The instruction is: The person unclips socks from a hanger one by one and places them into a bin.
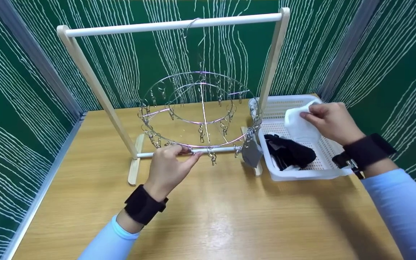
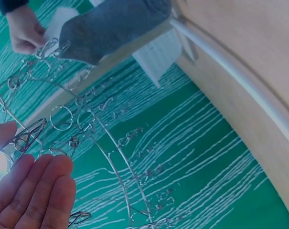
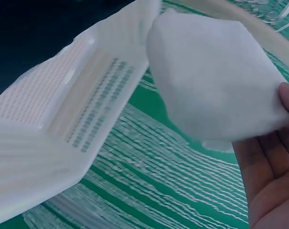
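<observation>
My right hand (image 1: 334, 121) pinches a white sock (image 1: 298, 126) by its edge, over the basket. In the right wrist view the sock (image 3: 211, 76) hangs from thumb and fingers. At the near rim of a round metal clip hanger (image 1: 202, 122), my left hand (image 1: 168, 164) pinches a small wire clip (image 2: 29, 136) between thumb and fingers. A grey sock (image 1: 252, 153) hangs from the hanger's right side, and several other clips dangle around both rings.
A wooden rack (image 1: 99, 86) with a white top bar (image 1: 143, 28) carries the hanger by its hook. To the right stands a white perforated basket (image 1: 302, 175) with black socks (image 1: 291, 153) inside. Green walls with white lines enclose the wooden table (image 1: 208, 216).
</observation>
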